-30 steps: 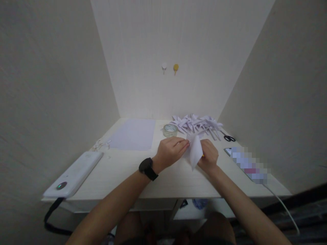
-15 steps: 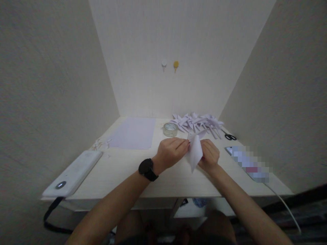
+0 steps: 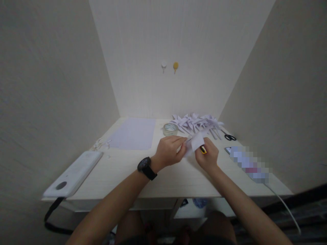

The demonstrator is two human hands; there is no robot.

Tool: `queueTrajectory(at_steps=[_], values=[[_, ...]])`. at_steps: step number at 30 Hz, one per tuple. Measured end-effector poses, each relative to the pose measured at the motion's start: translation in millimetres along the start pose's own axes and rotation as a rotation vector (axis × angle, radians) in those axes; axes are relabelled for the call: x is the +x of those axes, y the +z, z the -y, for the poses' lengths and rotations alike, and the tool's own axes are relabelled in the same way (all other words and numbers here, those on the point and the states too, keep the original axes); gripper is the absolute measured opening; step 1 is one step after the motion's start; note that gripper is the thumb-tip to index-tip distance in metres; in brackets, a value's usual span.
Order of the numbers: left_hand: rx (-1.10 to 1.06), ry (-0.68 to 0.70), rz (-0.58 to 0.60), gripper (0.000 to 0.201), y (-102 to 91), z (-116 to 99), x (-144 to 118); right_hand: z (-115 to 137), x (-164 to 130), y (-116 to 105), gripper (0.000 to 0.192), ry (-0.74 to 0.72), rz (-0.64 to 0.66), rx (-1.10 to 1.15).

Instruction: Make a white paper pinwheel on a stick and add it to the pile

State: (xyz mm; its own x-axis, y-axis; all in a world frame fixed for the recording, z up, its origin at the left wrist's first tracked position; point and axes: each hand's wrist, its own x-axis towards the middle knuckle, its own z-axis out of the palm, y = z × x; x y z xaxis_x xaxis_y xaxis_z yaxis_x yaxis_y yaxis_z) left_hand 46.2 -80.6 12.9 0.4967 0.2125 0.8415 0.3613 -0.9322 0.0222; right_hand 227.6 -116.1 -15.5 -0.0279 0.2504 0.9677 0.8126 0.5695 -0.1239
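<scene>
My left hand [image 3: 170,150] is closed, pinching the edge of a folded white paper pinwheel [image 3: 197,141] above the table. My right hand [image 3: 208,156] is closed around a yellow-and-black tool [image 3: 203,149] that looks like a utility knife, mostly hidden in the fist. Its fingers are right against the paper's right side. Behind the hands, a heap of white paper pinwheels [image 3: 191,121] lies at the back right. A roll of clear tape [image 3: 170,129] rests just beyond my left hand.
White paper sheets [image 3: 135,134] lie at the back left, with small scraps [image 3: 100,144] beside them. A white device [image 3: 74,173] with a black strap sits front left. Black-handled scissors [image 3: 230,137] and a phone [image 3: 247,165] on a cable are at right. Walls enclose the table [image 3: 158,183].
The paper has turned and tilted between my hands. My right hand has rotated, and the yellow-and-black tool in it now shows. My left hand has shifted slightly left.
</scene>
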Motion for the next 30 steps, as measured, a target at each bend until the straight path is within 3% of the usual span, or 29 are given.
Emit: queueTrajectory(at_steps=[6,8,11,16,20,25,30], values=[[-0.019,-0.089,0.202,0.035,7.8,12,-6,-14,-3,1,0.013,0.331,-0.069,-0.037],[-0.031,-0.165,0.282,0.034,10.9,16,-7,-18,-4,1,0.017,0.358,-0.044,-0.052],[-0.149,-0.315,0.347,0.028,15.8,23,-8,-22,-3,-2,0.019,0.287,-0.021,-0.131],[-0.685,-0.658,0.286,0.029,29.6,38,-11,-31,7,-16,0.034,0.101,-0.082,-0.34],[-1.009,-0.823,0.261,0.03,37.1,44,-15,-33,8,-19,0.024,0.051,-0.022,-0.359],[-1.171,-0.963,0.181,0.038,39.4,43,-17,-18,2,-11,0.019,0.11,0.031,-0.295],[-1.202,-0.978,0.16,0.029,39.5,43,-17,-3,-2,-3,0.021,0.184,0.092,-0.27]])
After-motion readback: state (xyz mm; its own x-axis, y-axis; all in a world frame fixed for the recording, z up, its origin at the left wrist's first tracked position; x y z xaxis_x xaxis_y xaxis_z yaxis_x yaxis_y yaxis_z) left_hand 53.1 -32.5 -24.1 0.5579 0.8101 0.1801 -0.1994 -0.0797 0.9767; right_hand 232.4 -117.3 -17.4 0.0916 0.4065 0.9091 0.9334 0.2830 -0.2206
